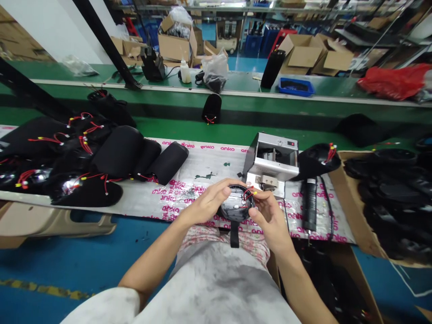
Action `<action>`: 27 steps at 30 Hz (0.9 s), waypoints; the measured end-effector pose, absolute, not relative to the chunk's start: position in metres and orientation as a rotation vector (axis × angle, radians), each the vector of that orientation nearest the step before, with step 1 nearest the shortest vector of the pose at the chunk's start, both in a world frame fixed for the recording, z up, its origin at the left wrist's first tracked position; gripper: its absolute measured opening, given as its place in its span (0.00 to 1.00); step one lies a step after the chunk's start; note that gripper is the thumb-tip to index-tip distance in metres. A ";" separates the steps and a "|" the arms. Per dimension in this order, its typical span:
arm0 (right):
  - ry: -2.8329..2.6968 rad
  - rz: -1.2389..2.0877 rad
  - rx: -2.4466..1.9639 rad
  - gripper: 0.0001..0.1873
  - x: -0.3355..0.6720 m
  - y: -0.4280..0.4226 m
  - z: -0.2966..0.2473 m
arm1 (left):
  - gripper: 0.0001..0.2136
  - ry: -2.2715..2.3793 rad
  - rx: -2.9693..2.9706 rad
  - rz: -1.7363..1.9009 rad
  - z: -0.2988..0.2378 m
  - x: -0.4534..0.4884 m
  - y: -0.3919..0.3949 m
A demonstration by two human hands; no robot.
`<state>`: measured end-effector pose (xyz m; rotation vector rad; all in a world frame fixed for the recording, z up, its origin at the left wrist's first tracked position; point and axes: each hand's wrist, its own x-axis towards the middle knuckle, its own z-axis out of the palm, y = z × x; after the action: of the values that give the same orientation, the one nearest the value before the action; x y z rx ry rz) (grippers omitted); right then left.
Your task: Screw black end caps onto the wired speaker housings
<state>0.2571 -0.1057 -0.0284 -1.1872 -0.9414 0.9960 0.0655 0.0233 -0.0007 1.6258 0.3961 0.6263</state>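
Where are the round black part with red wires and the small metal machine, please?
Round black part [233, 211]: head view, on its glossy face.
Small metal machine [273, 140]: head view, on its top panel.

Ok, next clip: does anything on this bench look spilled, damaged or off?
Yes: the printed silver mat has a dark green blotch near its middle. It could be a stain or a tear; I cannot tell which.

Ahead: a boxy silver metal machine [270, 157] stands just beyond the right hand [270, 220].
Left: the left hand [202, 202] could pass over a white pink-printed mat [209, 164] as far as black fabric cylinders [168, 163].
Right: a black ribbed handheld tool [310, 204] lies near.
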 end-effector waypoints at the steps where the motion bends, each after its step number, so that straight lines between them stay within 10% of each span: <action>1: -0.936 0.997 -1.192 0.17 0.254 -0.105 -0.028 | 0.37 0.319 1.640 0.539 0.001 0.060 0.031; 5: -0.925 1.011 -1.219 0.19 0.251 -0.099 -0.022 | 0.55 0.231 1.820 0.303 0.007 0.044 0.058; 15: -0.809 0.930 -1.312 0.22 0.238 -0.109 -0.017 | 0.46 0.344 2.074 0.369 0.020 0.050 0.045; 21: -0.770 0.889 -1.327 0.22 0.229 -0.110 -0.015 | 0.58 0.201 1.703 0.419 -0.007 0.047 0.045; 27: -0.770 0.885 -1.363 0.24 0.229 -0.108 -0.014 | 0.44 0.111 1.412 0.290 -0.017 0.041 0.075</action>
<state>0.2286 -0.1075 -0.0140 -1.3633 -0.7705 0.8849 0.0414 0.0750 -0.0173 1.4117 0.1115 0.2896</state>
